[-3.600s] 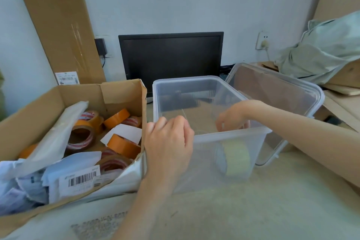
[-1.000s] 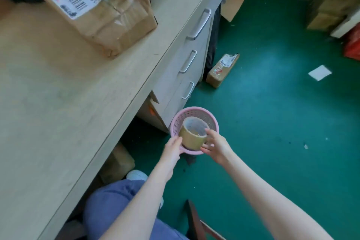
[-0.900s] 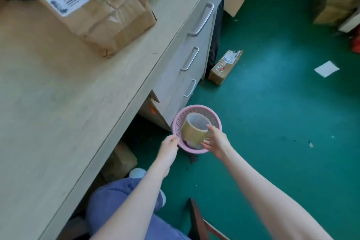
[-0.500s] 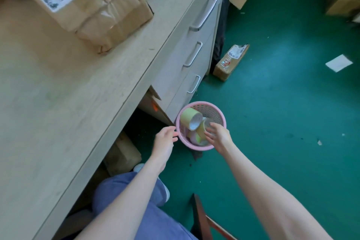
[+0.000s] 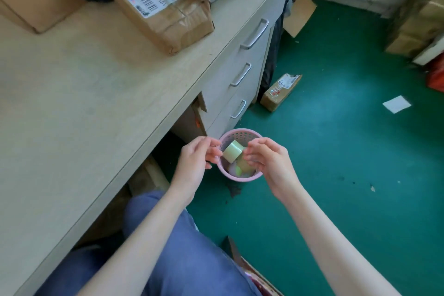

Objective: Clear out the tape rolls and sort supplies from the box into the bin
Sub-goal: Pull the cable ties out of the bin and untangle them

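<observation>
Since half a second earlier, both hands had risen from the round pink perforated plastic basket (image 5: 240, 176) and drawn closer to the camera, and the pale yellow-green tape roll (image 5: 232, 152) now lay tilted inside that basket rather than at its rim.

In the head view, the left hand (image 5: 195, 162) hung over the basket's left edge with fingers loosely curled, its grip narrow and holding nothing. The right hand (image 5: 266, 160) hung over the basket's right edge, fingers likewise loosely bent and empty. Whether either fingertip touched the roll could not be told. A tan tape roll (image 5: 245, 165) lay under the green one in the basket, partly hidden by the right hand.

The basket stood on the green floor (image 5: 336, 163), just beside the pale wood bench (image 5: 84, 103) and its grey drawer fronts (image 5: 240, 84). Well beyond the basket, a brown paper-wrapped parcel with a barcode label (image 5: 163, 12) lay on the bench. A small cardboard packet (image 5: 280, 92) lay on the floor past the basket.
</observation>
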Demonstrator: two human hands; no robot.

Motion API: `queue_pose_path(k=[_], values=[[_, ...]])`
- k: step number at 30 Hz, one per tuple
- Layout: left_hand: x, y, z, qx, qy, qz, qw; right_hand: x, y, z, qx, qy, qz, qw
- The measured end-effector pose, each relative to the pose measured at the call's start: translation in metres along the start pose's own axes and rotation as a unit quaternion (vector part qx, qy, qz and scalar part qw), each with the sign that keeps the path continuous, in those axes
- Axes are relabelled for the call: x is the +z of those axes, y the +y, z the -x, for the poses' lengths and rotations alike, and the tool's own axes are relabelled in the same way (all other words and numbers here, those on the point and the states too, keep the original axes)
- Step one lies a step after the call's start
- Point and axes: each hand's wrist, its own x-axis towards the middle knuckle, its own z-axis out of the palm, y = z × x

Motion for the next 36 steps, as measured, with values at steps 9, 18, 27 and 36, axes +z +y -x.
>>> queue_pose_path(k=[9, 18, 27, 36], values=[[-0.073, 0.06, 0.121, 0.193, 0.041, -0.001, 0.98, 0.068, -0.072, 0.094, -0.146, -0.149, 0.075, 0.975], [-0.174, 0.096, 0.195, 0.316, 0.154, 0.003, 0.936, 0.182, -0.116, 0.157, -0.22, -0.336, 0.113, 0.909], [-0.296, 0.135, 0.246, 0.356, 0.302, -0.092, 0.879, 0.317, -0.149, 0.195, -0.313, -0.478, 0.111, 0.813], [-0.399, 0.181, 0.266, 0.294, 0.392, -0.222, 0.843, 0.438, -0.181, 0.208, -0.401, -0.54, 0.179, 0.718]])
